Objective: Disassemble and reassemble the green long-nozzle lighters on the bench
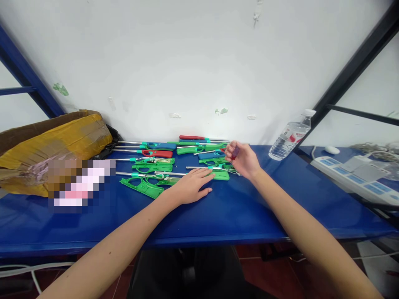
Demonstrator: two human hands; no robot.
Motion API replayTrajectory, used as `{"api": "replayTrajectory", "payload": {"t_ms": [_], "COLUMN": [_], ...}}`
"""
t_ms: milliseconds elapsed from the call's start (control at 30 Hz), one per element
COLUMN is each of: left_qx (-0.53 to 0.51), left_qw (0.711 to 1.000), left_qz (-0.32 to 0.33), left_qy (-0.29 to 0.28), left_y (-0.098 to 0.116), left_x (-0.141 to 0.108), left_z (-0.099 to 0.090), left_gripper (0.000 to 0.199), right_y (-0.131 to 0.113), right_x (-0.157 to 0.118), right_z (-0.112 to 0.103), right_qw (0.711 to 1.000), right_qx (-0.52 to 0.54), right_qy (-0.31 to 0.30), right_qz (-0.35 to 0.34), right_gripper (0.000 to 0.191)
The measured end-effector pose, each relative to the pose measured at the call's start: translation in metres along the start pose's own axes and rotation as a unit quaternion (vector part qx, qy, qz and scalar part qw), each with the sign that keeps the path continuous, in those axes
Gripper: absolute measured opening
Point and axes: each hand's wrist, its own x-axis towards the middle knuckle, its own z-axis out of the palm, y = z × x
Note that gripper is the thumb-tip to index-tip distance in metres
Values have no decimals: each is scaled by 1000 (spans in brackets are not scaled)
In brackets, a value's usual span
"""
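Observation:
My left hand lies palm down with its fingers stretched out, its fingertips over a green lighter casing. My right hand is raised just above the table, its fingers curled round a small purple-red piece whose kind I cannot make out. Left of my left hand are opened green long-neck lighter halves with metal tubes and thin wires. Behind them lie a red long-neck lighter and a blue one. More lighters, among them a green one, lie by the wall.
An open cardboard box with yellow tape stands at the left on the blue table. At the right, a water bottle leans against the dark frame. Beside it is a white power strip with an adapter plugged in.

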Motion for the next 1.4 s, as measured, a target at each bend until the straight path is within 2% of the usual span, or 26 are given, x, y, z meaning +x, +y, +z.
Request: {"api": "replayTrajectory", "payload": {"t_ms": [100,300,400,533,600,733,900,1000,1200,1300,1400], "left_qx": [2,6,0,0,3,13,19,22,21,14,16], "left_qw": [1000,1000,1000,1000,1000,1000,1000,1000,1000,1000,1000], "left_qz": [-3,-5,-4,-2,-1,-6,-2,-2,-4,1,0], "left_qy": [-4,-9,-3,1,0,-11,-8,-9,-12,-2,-5], "left_y": [0,1,0,0,0,0,0,0,0,0,0], "left_x": [0,0,0,0,0,0,0,0,0,0,0], "left_z": [0,0,0,1,1,0,0,0,0,0,1], "left_gripper": [49,50,49,48,49,50,49,49,50,49,49], "right_y": [0,-1,-2,-1,1,2,1,0,3,2,2], "right_x": [2,2,0,-1,0,2,3,1,-1,0,3], "right_z": [-2,-5,-4,-2,-1,-2,-6,-6,-2,-2,-5], "right_qw": [1000,1000,1000,1000,1000,1000,998,998,1000,1000,1000], "right_qx": [-3,21,16,8,4,12,37,42,16,-4,-9], "right_qy": [9,-10,-15,-6,2,3,-40,-55,-24,-5,1], "right_qz": [3,11,8,3,-4,12,14,3,5,-9,6], "right_gripper": [34,58,53,31,27,42,59,57,27,32,44]}}
